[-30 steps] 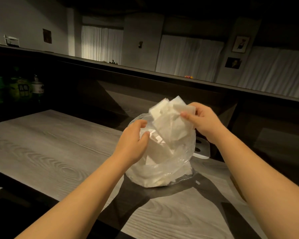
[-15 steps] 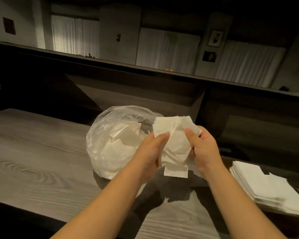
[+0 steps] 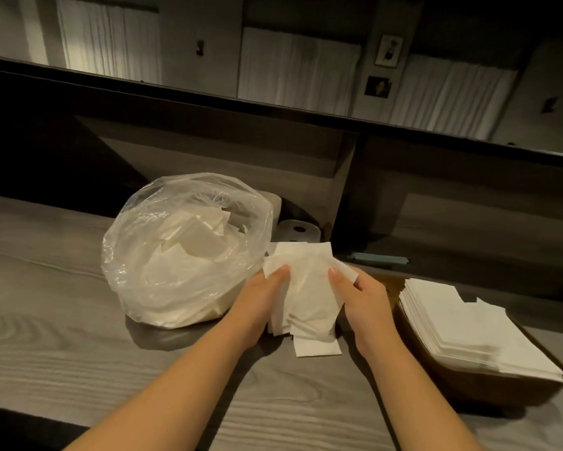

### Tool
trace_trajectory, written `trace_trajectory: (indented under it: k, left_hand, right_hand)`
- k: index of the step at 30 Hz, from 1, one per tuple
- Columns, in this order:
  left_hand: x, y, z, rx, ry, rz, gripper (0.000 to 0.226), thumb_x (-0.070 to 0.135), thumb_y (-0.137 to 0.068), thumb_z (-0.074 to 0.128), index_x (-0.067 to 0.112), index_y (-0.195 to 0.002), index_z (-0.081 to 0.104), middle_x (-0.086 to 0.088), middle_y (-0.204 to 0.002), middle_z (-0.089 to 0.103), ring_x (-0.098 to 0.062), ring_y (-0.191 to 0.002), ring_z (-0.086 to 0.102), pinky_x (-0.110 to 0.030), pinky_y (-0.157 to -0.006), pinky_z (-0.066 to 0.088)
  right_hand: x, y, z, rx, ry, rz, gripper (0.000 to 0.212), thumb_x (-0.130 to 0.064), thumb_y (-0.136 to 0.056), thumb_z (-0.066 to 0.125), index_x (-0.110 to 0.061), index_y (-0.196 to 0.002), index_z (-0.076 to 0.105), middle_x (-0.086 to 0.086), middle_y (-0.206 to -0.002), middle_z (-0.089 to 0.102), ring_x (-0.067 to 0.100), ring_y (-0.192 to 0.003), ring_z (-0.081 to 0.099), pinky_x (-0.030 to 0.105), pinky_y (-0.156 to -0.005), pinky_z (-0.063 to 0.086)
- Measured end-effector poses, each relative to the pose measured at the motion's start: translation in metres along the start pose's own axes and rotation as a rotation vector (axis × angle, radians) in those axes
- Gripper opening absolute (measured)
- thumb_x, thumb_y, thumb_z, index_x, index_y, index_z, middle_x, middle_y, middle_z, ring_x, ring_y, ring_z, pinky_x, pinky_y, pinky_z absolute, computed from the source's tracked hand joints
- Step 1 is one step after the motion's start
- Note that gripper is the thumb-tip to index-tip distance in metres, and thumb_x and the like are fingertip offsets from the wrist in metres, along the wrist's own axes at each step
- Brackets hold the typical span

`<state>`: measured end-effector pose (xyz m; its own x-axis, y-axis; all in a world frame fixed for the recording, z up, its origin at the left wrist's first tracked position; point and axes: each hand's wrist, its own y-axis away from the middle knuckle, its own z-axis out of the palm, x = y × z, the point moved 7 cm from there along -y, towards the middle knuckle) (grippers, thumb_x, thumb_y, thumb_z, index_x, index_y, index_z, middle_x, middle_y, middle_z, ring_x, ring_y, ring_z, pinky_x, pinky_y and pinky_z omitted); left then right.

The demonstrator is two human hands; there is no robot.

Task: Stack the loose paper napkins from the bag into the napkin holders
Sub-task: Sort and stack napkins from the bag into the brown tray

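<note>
Counter (image 3: 62, 320) wide. Bag (image 3: 182, 252) left of the fingers, full of loose napkins. Holder (image 3: 488, 382) to their right, stack (image 3: 468, 323) in it. Left hand (image 3: 263, 297) and right hand (image 3: 358, 294) pinch a ragged bunch (image 3: 306, 294) from both sides. Squaring step, I'd say; next, align edges, carry right.

hands: left (image 3: 263, 297), right (image 3: 359, 296) grip napkin bundle (image 3: 306, 297) | bag (image 3: 182, 249) beside | holder (image 3: 488, 385) apparently full
</note>
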<state>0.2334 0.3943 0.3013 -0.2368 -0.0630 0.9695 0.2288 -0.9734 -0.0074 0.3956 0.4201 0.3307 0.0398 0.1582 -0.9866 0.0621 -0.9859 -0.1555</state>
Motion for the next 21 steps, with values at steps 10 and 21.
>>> trace_trajectory:
  k: [10,21]
  left_hand:
    - [-0.007,0.000,0.002,-0.019,0.096,-0.060,0.015,0.025,-0.104,0.046,0.032,-0.106,0.059,0.002,-0.111,0.070,-0.021,-0.103,0.066,-0.041,-0.093,0.052]
    - [-0.019,0.006,0.012,-0.178,0.212,-0.274,0.051,0.054,-0.098,0.046,0.014,-0.125,0.063,-0.016,-0.112,0.072,-0.031,-0.100,0.071,-0.045,-0.085,0.056]
  right_hand:
    - [-0.023,0.007,-0.017,0.056,-0.120,-0.206,0.013,-0.024,-0.094,0.060,-0.027,-0.103,0.069,-0.012,-0.093,0.073,0.005,-0.088,0.069,0.022,-0.065,0.058]
    - [-0.016,-0.001,0.026,-0.040,0.431,-0.318,0.013,-0.028,-0.088,0.070,-0.033,-0.085,0.059,-0.014,-0.087,0.061,0.000,-0.083,0.058,0.014,-0.064,0.045]
